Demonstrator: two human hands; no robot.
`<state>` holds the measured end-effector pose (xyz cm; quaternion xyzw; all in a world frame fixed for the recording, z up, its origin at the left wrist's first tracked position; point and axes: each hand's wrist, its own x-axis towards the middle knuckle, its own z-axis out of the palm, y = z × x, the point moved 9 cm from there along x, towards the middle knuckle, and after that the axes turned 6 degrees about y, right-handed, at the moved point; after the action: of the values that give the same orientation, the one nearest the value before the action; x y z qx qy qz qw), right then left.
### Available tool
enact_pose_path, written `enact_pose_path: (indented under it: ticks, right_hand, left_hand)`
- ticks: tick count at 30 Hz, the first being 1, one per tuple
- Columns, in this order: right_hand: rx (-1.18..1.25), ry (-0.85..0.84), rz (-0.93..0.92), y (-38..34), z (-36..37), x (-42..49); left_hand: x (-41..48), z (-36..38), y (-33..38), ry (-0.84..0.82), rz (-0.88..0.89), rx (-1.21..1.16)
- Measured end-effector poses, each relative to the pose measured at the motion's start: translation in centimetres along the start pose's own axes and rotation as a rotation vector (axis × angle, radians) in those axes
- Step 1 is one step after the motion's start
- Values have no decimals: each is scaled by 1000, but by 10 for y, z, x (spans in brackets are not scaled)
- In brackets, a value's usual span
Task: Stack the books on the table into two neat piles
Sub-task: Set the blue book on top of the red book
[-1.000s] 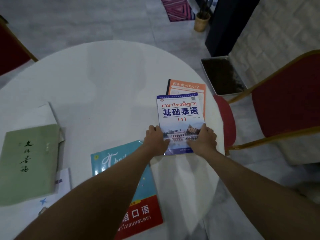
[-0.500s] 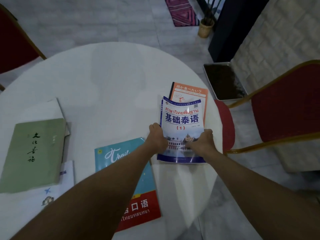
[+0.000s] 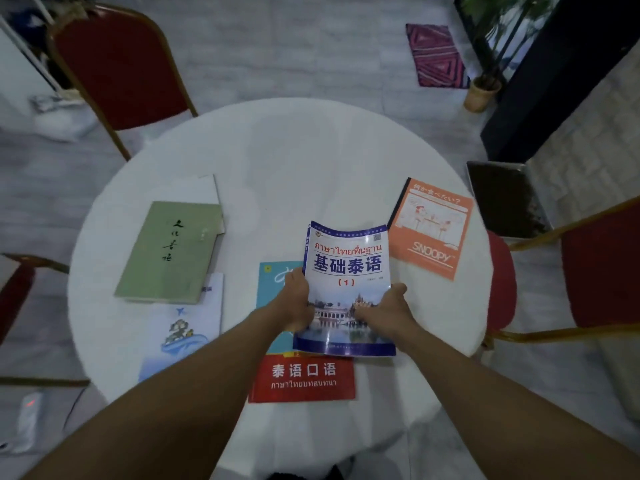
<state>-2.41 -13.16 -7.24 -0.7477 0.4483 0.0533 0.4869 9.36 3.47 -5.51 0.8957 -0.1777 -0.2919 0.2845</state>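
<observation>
A blue-and-white Thai textbook (image 3: pixel 346 261) is lifted off the round white table (image 3: pixel 294 168), held by both hands: my left hand (image 3: pixel 298 299) grips its left edge, my right hand (image 3: pixel 384 310) its lower right. It hangs over a teal-and-red book (image 3: pixel 304 379) lying flat at the near edge. An orange Snoopy notebook (image 3: pixel 433 230) lies uncovered to the right. On the left, a green book (image 3: pixel 173 251) rests on a white book (image 3: pixel 207 188), overlapping a white-and-blue book (image 3: pixel 187 330).
Red chairs with gold frames stand at the far left (image 3: pixel 121 64), at the right (image 3: pixel 602 271) and at the left edge (image 3: pixel 14 292). A dark tray (image 3: pixel 505 199) lies on the floor beyond the table's right side. A potted plant (image 3: pixel 481 91) and a patterned mat (image 3: pixel 436 57) sit further back.
Both hands have lifted the blue textbook off the orange notebook and carried it left, over the teal-and-red book. The orange notebook is now fully uncovered. My view has tilted and pulled back.
</observation>
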Motion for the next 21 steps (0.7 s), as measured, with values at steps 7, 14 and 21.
enact_pose_path:
  ticks: [7, 14, 21]
  right_hand:
    - [-88, -104, 12, 19, 60, -24]
    - [-447, -90, -52, 17, 68, -32]
    - [-531, -188, -104, 11, 77, -30]
  left_hand:
    - [-40, 2, -72, 3, -133, 91]
    - [-53, 1, -101, 19, -200, 276]
    - [-51, -3, -102, 49, -175, 228]
